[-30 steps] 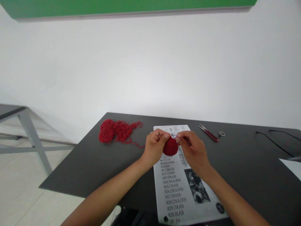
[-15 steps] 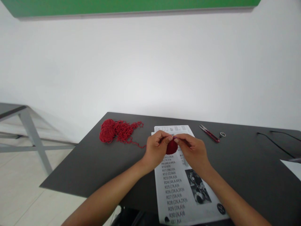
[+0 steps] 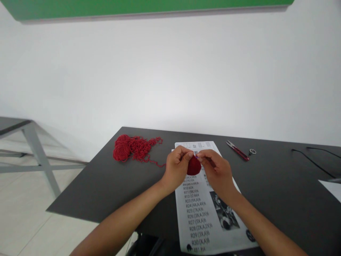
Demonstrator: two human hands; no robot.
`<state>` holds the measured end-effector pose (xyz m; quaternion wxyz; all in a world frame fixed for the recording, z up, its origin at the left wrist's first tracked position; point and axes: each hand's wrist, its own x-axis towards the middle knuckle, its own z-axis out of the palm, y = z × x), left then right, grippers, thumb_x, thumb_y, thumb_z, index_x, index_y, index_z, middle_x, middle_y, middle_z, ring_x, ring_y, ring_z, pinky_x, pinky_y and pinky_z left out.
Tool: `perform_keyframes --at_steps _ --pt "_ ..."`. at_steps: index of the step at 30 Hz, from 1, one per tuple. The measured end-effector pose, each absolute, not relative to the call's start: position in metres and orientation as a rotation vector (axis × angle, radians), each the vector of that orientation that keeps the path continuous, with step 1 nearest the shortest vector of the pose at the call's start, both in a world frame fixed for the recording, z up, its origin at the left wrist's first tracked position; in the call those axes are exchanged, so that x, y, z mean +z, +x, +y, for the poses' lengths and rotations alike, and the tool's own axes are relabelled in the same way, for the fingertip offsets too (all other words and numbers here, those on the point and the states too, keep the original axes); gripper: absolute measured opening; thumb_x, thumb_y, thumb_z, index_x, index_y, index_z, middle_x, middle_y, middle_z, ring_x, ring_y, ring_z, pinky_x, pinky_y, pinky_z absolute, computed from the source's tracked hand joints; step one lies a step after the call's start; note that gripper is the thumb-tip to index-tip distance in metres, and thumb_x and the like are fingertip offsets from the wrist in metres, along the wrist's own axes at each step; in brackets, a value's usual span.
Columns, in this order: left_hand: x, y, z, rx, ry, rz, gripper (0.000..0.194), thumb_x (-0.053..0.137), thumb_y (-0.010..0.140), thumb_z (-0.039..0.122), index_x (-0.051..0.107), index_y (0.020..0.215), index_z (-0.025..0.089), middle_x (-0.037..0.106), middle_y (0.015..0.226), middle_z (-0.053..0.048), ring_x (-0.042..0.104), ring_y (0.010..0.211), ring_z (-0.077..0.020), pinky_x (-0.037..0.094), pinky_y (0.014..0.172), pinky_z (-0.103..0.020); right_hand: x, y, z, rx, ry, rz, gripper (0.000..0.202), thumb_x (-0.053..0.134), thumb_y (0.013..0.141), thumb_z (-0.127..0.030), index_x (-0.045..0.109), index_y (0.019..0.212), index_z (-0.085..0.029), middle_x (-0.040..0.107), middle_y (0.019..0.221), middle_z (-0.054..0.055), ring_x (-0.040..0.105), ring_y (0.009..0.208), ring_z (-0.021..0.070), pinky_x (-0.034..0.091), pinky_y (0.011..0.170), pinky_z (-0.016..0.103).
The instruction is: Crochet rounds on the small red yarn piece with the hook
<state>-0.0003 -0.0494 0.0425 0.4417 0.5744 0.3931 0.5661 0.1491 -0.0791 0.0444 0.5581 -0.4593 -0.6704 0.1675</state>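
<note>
A small round piece of red crochet work (image 3: pixel 194 166) hangs between my two hands, above a printed sheet (image 3: pixel 195 213). My left hand (image 3: pixel 178 165) pinches its upper left edge between thumb and fingers. At its upper right, my right hand (image 3: pixel 216 169) is closed on a small purplish thing, mostly hidden by the fingers. From the left hand a red strand runs left to a ball of red yarn (image 3: pixel 122 148) with a loose, tangled heap (image 3: pixel 140 148) beside it.
Red-handled thread snips (image 3: pixel 238 150) with a ring (image 3: pixel 252 151) lie behind and right of my hands. Dark glasses temples (image 3: pixel 314 161) and a white paper (image 3: pixel 331 190) are at the far right of the dark table (image 3: pixel 114 188). A white wall stands behind.
My right hand has shifted slightly left and its fingers have lifted a little, showing more of the red piece and a purplish bit at the fingertips. The left hand has barely moved.
</note>
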Motion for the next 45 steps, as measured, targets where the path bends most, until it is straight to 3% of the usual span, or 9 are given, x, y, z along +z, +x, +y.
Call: perform_keyframes --at_steps 5,13,28,45 --pt "0.0458 -0.0005 -0.0487 1.44 1.419 1.003 0.016 0.068 0.085 0.03 0.065 0.074 0.018 0.068 0.067 0.0 0.059 0.061 -0.013 0.045 0.059 -0.024 0.0416 0.1492 -0.0793 0.128 -1.012 -1.811 0.015 0.056 0.098 -0.017 0.069 0.101 -0.026 0.076 0.102 0.006 0.073 0.094 0.0205 0.06 0.085 0.036" --pt "0.0468 0.0007 -0.05 1.462 1.292 0.921 0.023 0.074 0.082 0.039 0.067 0.075 0.017 0.069 0.067 0.0 0.06 0.059 -0.0125 0.047 0.057 -0.023 0.0407 0.1489 -0.0818 -0.058 -0.967 -1.805 0.015 0.065 0.094 -0.018 0.071 0.104 -0.028 0.077 0.102 0.006 0.075 0.094 0.0212 0.064 0.084 0.038" --pt "0.0478 -0.0004 -0.053 1.391 1.238 0.827 0.042 0.078 0.077 0.057 0.07 0.078 0.016 0.07 0.069 -0.003 0.06 0.059 -0.0128 0.05 0.059 -0.024 0.0395 0.1488 -0.0852 0.03 -0.981 -1.717 0.02 0.057 0.098 -0.017 0.072 0.1 -0.03 0.073 0.106 0.005 0.072 0.094 0.0205 0.063 0.083 0.038" --pt "0.0456 -0.0023 -0.0534 1.411 1.343 0.878 0.03 0.074 0.084 0.047 0.074 0.08 0.017 0.072 0.07 -0.003 0.062 0.06 -0.013 0.051 0.059 -0.023 0.0422 0.1496 -0.0839 0.051 -0.951 -1.739 0.017 0.057 0.098 -0.016 0.069 0.1 -0.028 0.072 0.105 0.005 0.071 0.092 0.0196 0.062 0.08 0.036"
